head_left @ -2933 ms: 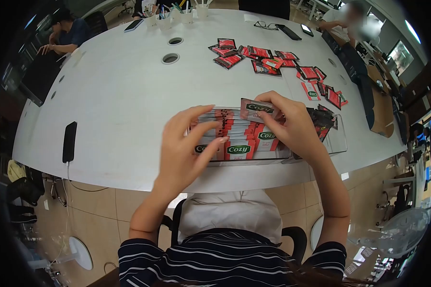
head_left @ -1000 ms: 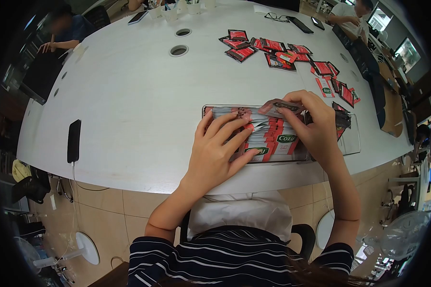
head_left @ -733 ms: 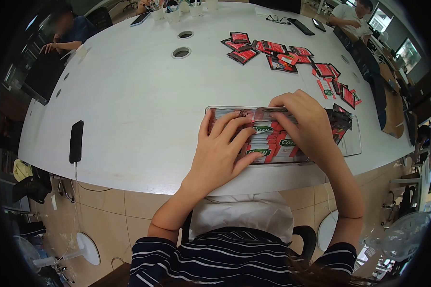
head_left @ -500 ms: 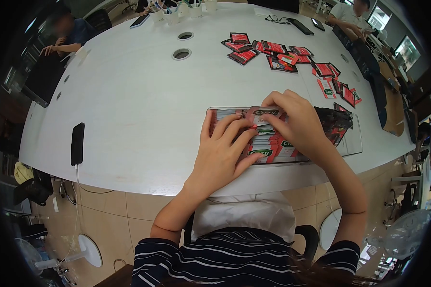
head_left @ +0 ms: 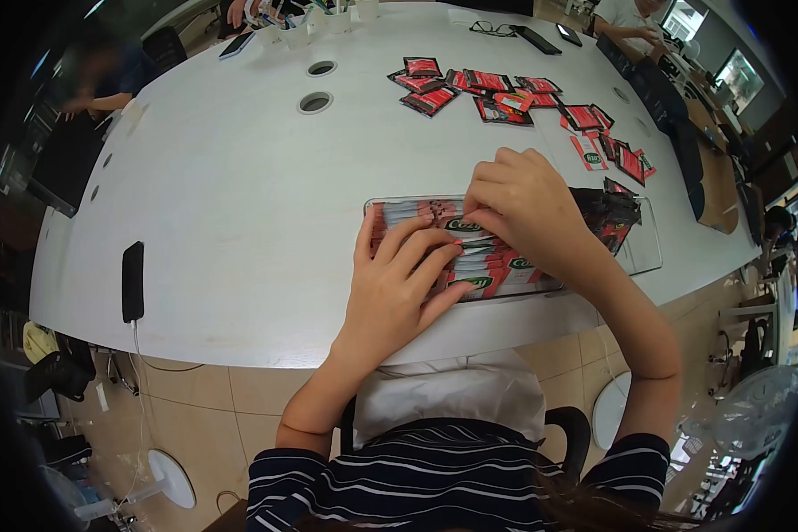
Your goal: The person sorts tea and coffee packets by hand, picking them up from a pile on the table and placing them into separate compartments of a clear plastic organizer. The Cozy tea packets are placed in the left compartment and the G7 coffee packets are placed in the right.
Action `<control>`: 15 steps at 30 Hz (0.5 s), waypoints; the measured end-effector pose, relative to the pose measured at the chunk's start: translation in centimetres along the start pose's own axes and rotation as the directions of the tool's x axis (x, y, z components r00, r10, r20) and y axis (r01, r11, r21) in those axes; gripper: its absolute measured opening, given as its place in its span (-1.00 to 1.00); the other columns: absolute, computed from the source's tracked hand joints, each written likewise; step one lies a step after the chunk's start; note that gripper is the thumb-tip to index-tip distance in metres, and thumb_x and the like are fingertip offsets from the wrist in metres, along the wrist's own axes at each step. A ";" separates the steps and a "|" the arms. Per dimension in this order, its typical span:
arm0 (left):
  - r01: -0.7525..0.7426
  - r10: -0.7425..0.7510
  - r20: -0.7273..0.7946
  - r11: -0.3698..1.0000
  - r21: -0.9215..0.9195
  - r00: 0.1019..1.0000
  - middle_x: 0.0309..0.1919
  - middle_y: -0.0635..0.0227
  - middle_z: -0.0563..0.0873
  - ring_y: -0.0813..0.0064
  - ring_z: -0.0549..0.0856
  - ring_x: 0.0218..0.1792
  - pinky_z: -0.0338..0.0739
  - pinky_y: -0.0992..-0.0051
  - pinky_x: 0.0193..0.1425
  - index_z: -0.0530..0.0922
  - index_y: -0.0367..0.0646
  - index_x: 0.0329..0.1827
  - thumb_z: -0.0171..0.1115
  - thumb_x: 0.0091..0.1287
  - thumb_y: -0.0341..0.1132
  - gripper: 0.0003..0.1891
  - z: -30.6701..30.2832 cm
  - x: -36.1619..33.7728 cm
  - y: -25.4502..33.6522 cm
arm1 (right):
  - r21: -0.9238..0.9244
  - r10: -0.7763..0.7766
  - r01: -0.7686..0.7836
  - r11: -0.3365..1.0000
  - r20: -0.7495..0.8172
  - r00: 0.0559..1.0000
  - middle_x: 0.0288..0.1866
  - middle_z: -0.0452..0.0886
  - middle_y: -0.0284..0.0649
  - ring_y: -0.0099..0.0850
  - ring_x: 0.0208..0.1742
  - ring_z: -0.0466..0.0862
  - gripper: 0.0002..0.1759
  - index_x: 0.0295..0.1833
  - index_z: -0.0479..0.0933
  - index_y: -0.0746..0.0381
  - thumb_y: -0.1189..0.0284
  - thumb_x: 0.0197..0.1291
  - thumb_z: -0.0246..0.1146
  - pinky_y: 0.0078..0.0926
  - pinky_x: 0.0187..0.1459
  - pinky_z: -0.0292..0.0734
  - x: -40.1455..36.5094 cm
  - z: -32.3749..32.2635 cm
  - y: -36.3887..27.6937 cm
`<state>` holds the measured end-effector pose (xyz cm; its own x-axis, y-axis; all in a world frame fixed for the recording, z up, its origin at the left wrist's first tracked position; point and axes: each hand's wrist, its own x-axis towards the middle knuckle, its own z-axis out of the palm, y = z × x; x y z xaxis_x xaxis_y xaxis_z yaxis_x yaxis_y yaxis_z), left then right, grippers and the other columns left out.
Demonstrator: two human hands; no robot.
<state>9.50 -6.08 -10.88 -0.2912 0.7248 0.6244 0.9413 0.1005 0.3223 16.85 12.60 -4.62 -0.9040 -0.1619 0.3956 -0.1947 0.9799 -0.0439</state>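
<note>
A clear plastic tray (head_left: 653, 257) near the table's front edge holds rows of red-and-white sachets (head_left: 483, 285) with green labels, and black-and-red sachets (head_left: 614, 215) at its right end. My left hand (head_left: 386, 279) lies over the left part with its fingers spread, their tips touching the sachets. My right hand (head_left: 528, 208) is curled above the tray's middle, thumb and fingers pressed together at the right edge of one green-labelled sachet (head_left: 463, 225). Whatever is between those fingers is hidden.
Loose black-and-red sachets (head_left: 496, 82) lie scattered behind the tray. A phone (head_left: 133, 282) on a white cable lies at the left. Glasses (head_left: 494, 29), more phones, cups (head_left: 338, 21) and two round table holes are farther back. Two other people sit at the far sides.
My right hand has risen slightly away from the sachet, which now lies lower in the row. My left hand has hardly moved over the tray. The whole view has shifted a little.
</note>
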 end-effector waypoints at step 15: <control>0.021 -0.021 -0.016 1.000 0.007 1.000 0.08 0.38 0.61 0.30 0.52 0.21 0.09 -0.03 0.45 0.63 -0.11 0.00 0.43 0.10 -0.16 -0.58 0.1 0.0 0.2 | 0.026 0.115 -0.113 0.993 -0.156 0.981 -0.36 0.56 -0.34 -0.38 -0.27 0.50 -0.86 -0.35 0.55 0.18 0.42 0.02 0.38 -0.45 -0.17 0.35 -1.3 -2.2 0.6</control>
<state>9.69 -6.03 -10.86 -0.3134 0.7113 0.6292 0.9362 0.1201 0.3304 18.74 13.66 -3.10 -0.8501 -0.0276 0.5258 -0.1015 0.9885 -0.1123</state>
